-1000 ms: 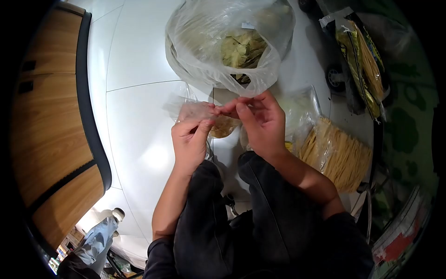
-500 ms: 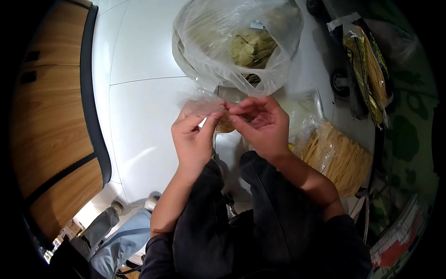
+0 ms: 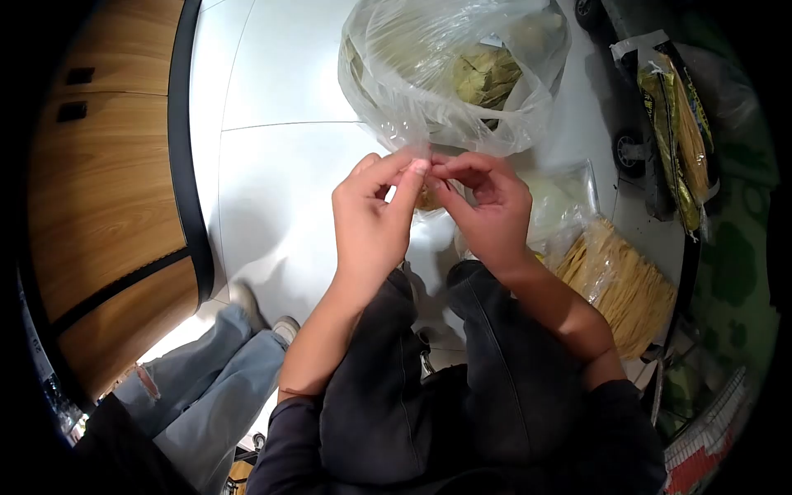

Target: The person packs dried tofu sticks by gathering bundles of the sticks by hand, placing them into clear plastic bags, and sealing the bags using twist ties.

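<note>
In the head view, my left hand (image 3: 373,216) and my right hand (image 3: 493,208) meet in front of me, thumbs and fingers pinched together. Between them they grip the gathered neck of a small clear plastic bag (image 3: 427,199). Its lower part hangs below my fingertips and holds something brownish that I cannot make out. Just beyond my hands, a large clear plastic bag (image 3: 396,74) stands on the floor with its mouth open. Dried leaves (image 3: 488,78) show inside it.
A bundle of long yellowish dried strips (image 3: 619,289) in clear plastic lies at right. Behind it are a black wheeled frame (image 3: 631,153) and a gold-and-black packet (image 3: 676,124). Wooden cabinets (image 3: 124,181) line the left. Another person's jeans-clad legs (image 3: 198,379) are at lower left.
The small bag's loose plastic top, spread above my left hand before, is now bunched at my fingertips. The other person's legs have shifted. The whole view has moved slightly.
</note>
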Motion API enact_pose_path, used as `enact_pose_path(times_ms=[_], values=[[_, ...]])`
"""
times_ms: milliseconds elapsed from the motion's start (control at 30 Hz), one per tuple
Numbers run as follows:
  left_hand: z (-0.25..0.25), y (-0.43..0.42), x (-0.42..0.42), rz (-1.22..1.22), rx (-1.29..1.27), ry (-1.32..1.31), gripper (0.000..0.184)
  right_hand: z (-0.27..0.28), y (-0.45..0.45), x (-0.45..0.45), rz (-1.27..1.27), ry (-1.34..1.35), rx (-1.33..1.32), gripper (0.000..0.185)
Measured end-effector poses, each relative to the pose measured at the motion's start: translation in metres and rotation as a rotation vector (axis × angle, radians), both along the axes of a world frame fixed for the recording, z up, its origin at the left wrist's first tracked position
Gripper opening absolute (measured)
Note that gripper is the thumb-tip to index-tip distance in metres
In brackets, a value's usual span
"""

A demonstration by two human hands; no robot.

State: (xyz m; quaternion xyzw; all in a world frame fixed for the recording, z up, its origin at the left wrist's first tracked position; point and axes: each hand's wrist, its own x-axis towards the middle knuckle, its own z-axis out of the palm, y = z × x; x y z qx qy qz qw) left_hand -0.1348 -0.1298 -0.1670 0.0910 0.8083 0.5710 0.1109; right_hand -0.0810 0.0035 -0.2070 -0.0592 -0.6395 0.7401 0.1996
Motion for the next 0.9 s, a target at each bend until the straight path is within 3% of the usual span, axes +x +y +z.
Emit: enact_pose_path(times_ms=[100,300,433,700,900], values=[[-0.003,-0.001,-0.003,0.046,0.222,-0.261,0.022,-0.005,-0.001,-0.004,-0.078,0.012,0.182,0.023],[-0.001,-0.002,-0.004,0.08,0.355,-0.338,0.02,-0.006,0.001,-0.007,-0.09,0.051,0.275,0.026],[0.002,-0.006,-0.006,0.043,0.345,-0.349,0.021,-0.004,0.005,-0.006,-0.068,0.047,0.269,0.025],[0.005,-0.003,-0.002,0.03,0.389,-0.296,0.021,0.011,0.016,-0.005,0.019,0.12,0.531,0.028],[-0.001,-0.005,0.004,0.039,0.391,-0.316,0.016,0.012,0.017,-0.002,0.04,0.102,0.452,0.026]])
